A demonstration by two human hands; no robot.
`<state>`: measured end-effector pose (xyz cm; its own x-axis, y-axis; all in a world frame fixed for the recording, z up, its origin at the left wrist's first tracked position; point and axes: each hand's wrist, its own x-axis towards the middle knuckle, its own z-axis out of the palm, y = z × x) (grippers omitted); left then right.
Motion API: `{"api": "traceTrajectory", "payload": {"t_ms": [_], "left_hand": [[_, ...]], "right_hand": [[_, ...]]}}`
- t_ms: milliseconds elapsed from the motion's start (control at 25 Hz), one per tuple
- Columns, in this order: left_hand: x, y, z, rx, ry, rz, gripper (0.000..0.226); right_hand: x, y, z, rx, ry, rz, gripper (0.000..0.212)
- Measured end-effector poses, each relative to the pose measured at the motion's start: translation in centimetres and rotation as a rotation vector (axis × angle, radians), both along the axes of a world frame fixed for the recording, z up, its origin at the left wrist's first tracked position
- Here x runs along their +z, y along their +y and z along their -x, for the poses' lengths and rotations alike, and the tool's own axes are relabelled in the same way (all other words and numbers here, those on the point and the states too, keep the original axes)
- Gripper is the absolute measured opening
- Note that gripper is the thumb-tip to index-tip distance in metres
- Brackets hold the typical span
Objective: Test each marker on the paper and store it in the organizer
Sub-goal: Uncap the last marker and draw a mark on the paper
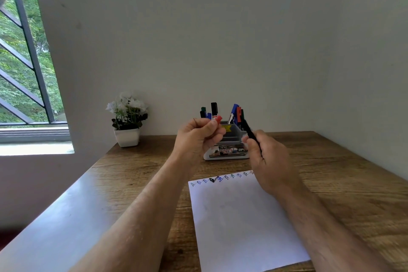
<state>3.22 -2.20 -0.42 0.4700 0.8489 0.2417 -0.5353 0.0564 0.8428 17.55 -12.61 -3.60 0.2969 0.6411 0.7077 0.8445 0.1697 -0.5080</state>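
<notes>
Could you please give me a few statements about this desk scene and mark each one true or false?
1. The left hand pinches a red cap. True.
2. The right hand is empty. False: it grips a dark marker.
3. The paper is completely blank. False: a row of small test marks runs along its far edge.
4. The organizer already holds several markers. True.
5. A potted plant stands to the right of the organizer. False: it stands to its left, near the window.
</notes>
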Motion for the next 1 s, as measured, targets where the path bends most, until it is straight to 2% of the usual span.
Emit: {"api": "traceTrajectory", "payload": {"t_ms": [120, 280, 360, 440, 520, 600, 720, 800, 840, 1000], "left_hand": [[-0.1, -0.3, -0.4, -0.053, 0.036, -0.071, 0.028], [-0.7, -0.9, -1.2, -0.025, 0.24, -0.207, 0.031], [-1.3, -0.9, -1.6, 0.019, 0.437, -0.358, 0.026], [-1.6, -1.1, -1.6, 0.108, 0.718, -0.587, 0.022], [-1.9, -1.7, -1.6, 0.136, 0.913, -0.763, 0.02], [-2.2, -2.1, -1.6, 0.137, 0.992, -0.831, 0.013], [-2.7, -1.8, -1.7, 0.152, 1.094, -0.945, 0.012], [-2.9, -1.7, -2.0, 0.12, 1.11, -0.986, 0.015], [-3.0, -1.6, -2.1, 0.116, 1.108, -1.005, 0.017], [-3.3, -1.8, -2.7, 0.125, 1.109, -1.101, 0.025]], "right_hand": [[-0.1, 0.2, -0.1, 0.03, 0.074, -0.079, 0.021], [0.0, 0.2, -0.7, 0.031, 0.177, -0.125, 0.036], [-0.1, -0.2, -1.0, 0.01, 0.244, -0.122, 0.035], [-0.2, -0.5, -1.4, -0.026, 0.305, -0.095, 0.028], [-0.3, -0.5, -1.6, -0.037, 0.412, -0.064, 0.033], [-0.3, -0.5, -1.9, -0.06, 0.478, -0.03, 0.03], [-0.1, -0.4, -2.2, -0.113, 0.546, -0.026, 0.004], [-0.2, -0.4, -2.3, -0.156, 0.59, -0.027, 0.03], [-0.2, -0.4, -2.2, -0.156, 0.635, -0.018, 0.035], [-0.5, 0.1, -2.2, -0.164, 0.811, 0.067, 0.011]]}}
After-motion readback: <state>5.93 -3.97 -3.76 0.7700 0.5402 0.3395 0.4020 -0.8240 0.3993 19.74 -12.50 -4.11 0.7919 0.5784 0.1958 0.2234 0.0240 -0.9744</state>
